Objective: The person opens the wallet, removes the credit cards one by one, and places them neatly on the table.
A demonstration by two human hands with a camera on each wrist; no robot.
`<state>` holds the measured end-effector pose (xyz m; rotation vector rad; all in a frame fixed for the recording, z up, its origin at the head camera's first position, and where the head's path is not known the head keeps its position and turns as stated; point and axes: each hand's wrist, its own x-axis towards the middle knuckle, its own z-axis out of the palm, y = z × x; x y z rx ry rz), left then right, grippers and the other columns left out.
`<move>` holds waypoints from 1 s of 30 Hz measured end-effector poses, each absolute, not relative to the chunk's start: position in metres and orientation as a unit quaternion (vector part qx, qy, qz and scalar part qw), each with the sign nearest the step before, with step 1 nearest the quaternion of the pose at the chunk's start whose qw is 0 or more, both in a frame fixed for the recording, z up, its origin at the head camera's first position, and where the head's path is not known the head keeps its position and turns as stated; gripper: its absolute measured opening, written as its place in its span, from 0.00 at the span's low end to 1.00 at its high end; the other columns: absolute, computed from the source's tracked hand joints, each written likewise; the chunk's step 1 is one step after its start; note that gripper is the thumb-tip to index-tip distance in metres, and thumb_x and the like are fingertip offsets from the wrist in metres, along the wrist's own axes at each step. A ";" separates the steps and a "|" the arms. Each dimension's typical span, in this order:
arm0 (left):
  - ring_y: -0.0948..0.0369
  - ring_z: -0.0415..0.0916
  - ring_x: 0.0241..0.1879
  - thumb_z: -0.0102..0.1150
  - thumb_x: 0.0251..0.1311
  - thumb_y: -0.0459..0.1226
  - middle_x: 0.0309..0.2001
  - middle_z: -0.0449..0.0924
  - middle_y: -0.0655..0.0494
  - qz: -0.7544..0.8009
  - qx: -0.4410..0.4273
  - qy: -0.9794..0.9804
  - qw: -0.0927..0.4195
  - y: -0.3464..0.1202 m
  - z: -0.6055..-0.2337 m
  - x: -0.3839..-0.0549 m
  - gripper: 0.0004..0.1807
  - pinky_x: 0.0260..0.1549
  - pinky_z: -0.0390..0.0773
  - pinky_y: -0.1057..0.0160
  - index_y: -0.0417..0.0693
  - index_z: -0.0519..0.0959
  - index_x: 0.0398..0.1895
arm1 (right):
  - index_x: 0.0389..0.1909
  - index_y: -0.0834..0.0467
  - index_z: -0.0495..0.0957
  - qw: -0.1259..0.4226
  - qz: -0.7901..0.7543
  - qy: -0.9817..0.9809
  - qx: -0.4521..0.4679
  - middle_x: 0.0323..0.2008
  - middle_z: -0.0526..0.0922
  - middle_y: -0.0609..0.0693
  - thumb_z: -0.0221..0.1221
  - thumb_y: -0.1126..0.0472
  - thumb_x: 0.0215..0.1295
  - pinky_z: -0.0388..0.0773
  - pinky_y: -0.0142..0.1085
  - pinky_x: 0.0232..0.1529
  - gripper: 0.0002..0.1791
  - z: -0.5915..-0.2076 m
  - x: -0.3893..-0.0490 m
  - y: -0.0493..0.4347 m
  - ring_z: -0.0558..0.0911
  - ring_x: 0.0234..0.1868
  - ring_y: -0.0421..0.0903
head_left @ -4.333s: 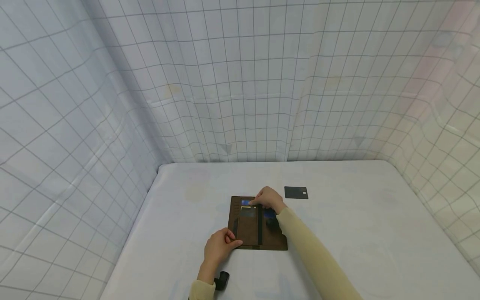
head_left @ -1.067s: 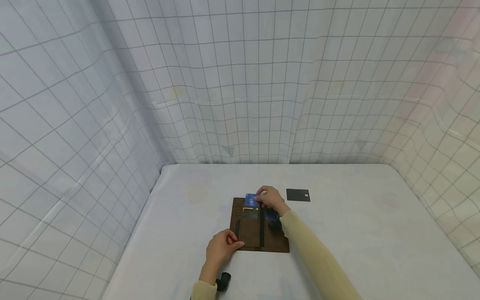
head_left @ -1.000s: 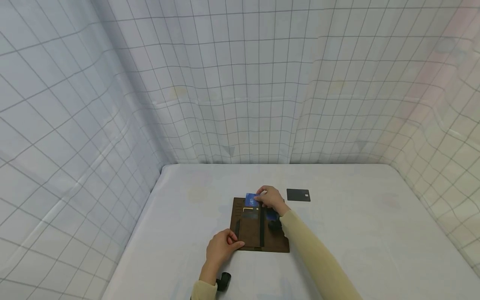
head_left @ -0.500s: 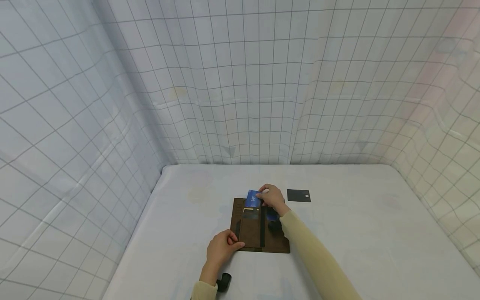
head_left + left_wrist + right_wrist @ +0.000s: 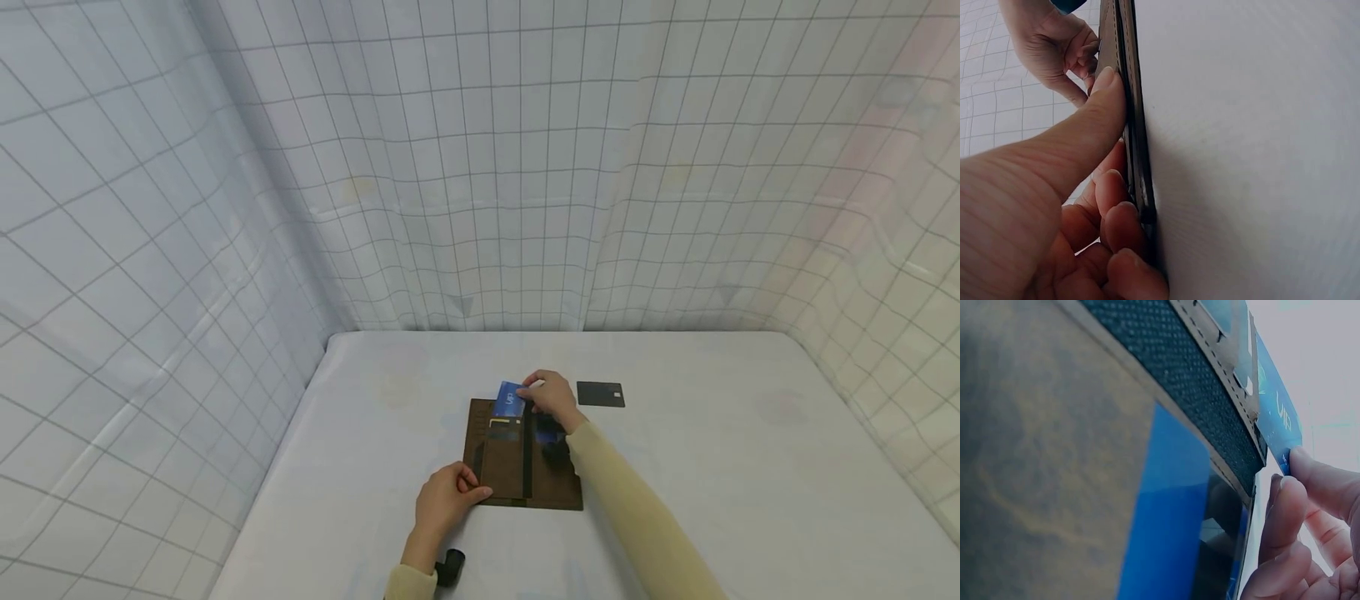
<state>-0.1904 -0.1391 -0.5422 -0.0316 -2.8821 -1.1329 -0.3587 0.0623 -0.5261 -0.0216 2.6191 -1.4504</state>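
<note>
A brown wallet (image 5: 501,471) lies spread flat on the white table, a black elastic band (image 5: 527,467) down its middle. My left hand (image 5: 444,500) grips its near left corner, thumb on top and fingers curled at the edge. At the far edge, my right hand (image 5: 553,392) pinches a blue card (image 5: 509,400) between thumb and fingers. Most of that card stands out of the wallet, slightly tilted; its lower end is at the upper left slots. A dark card with a yellow edge (image 5: 504,431) sits in a pocket below. Another blue card (image 5: 1169,506) is tucked in the right side.
A dark grey card (image 5: 600,394) with a pale chip lies on the table (image 5: 712,458) right of my right hand. White grid-patterned curtains (image 5: 465,167) surround the back and sides. Black wrist cameras (image 5: 450,568) are strapped to both wrists.
The blue card, earlier only a strip at the slot, has slid out away from me and tilted right. My right hand moved back with it. My left hand holds its place on the wallet.
</note>
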 end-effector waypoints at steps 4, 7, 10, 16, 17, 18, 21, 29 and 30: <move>0.65 0.61 0.19 0.73 0.46 0.47 0.20 0.65 0.63 -0.367 -0.011 -0.930 0.023 -0.138 -0.542 -0.190 0.16 0.19 0.62 0.64 0.50 0.74 0.24 | 0.39 0.59 0.80 0.076 -0.496 0.865 -0.001 0.25 0.80 0.51 0.66 0.57 0.59 0.73 0.35 0.23 0.12 -0.527 -0.358 0.063 0.78 0.17 0.44; 0.65 0.61 0.19 0.73 0.46 0.47 0.20 0.65 0.63 -0.365 -0.010 -0.931 0.024 -0.138 -0.542 -0.190 0.16 0.19 0.62 0.65 0.50 0.74 0.24 | 0.39 0.59 0.80 0.072 -0.501 0.863 0.005 0.25 0.80 0.51 0.66 0.57 0.58 0.74 0.35 0.22 0.12 -0.527 -0.358 0.063 0.78 0.17 0.44; 0.65 0.61 0.19 0.73 0.46 0.47 0.20 0.65 0.63 -0.363 -0.010 -0.932 0.025 -0.138 -0.542 -0.190 0.16 0.19 0.62 0.65 0.50 0.74 0.24 | 0.39 0.60 0.80 0.064 -0.497 0.865 0.007 0.25 0.81 0.51 0.66 0.57 0.58 0.74 0.35 0.21 0.12 -0.526 -0.359 0.064 0.78 0.16 0.43; 0.65 0.61 0.18 0.73 0.46 0.46 0.19 0.65 0.63 -0.362 -0.009 -0.932 0.025 -0.138 -0.541 -0.190 0.16 0.19 0.62 0.65 0.50 0.75 0.24 | 0.37 0.62 0.79 0.062 -0.513 0.856 -0.002 0.24 0.80 0.52 0.67 0.59 0.58 0.76 0.35 0.20 0.12 -0.526 -0.360 0.069 0.77 0.15 0.43; 0.65 0.61 0.18 0.73 0.46 0.46 0.20 0.65 0.63 -0.362 -0.010 -0.932 0.026 -0.138 -0.541 -0.190 0.16 0.19 0.62 0.65 0.50 0.75 0.24 | 0.37 0.62 0.79 0.064 -0.517 0.854 -0.003 0.24 0.80 0.52 0.67 0.59 0.57 0.76 0.35 0.20 0.12 -0.526 -0.361 0.070 0.76 0.14 0.43; 0.65 0.61 0.18 0.73 0.46 0.46 0.20 0.65 0.63 -0.361 -0.010 -0.932 0.027 -0.138 -0.542 -0.190 0.16 0.19 0.62 0.65 0.50 0.75 0.24 | 0.36 0.63 0.79 0.065 -0.520 0.851 -0.006 0.24 0.80 0.53 0.67 0.60 0.57 0.75 0.34 0.20 0.11 -0.527 -0.361 0.072 0.76 0.14 0.43; 0.65 0.61 0.18 0.73 0.46 0.47 0.19 0.65 0.63 -0.361 -0.010 -0.932 0.026 -0.138 -0.543 -0.191 0.16 0.19 0.62 0.65 0.50 0.74 0.24 | 0.35 0.63 0.78 0.072 -0.532 0.844 -0.007 0.23 0.79 0.53 0.67 0.61 0.57 0.74 0.33 0.19 0.11 -0.526 -0.360 0.076 0.75 0.13 0.43; 0.65 0.61 0.18 0.73 0.46 0.47 0.19 0.65 0.63 -0.362 -0.013 -0.932 0.025 -0.139 -0.545 -0.192 0.16 0.19 0.62 0.65 0.51 0.74 0.24 | 0.35 0.64 0.77 0.088 -0.536 0.840 0.005 0.23 0.82 0.51 0.66 0.61 0.57 0.69 0.30 0.17 0.12 -0.527 -0.361 0.083 0.75 0.14 0.42; 0.65 0.61 0.18 0.73 0.46 0.47 0.19 0.65 0.63 -0.363 -0.013 -0.931 0.024 -0.139 -0.545 -0.192 0.16 0.19 0.63 0.65 0.51 0.74 0.24 | 0.35 0.64 0.76 0.090 -0.535 0.840 0.007 0.23 0.82 0.51 0.66 0.61 0.57 0.69 0.30 0.17 0.12 -0.527 -0.361 0.084 0.75 0.14 0.41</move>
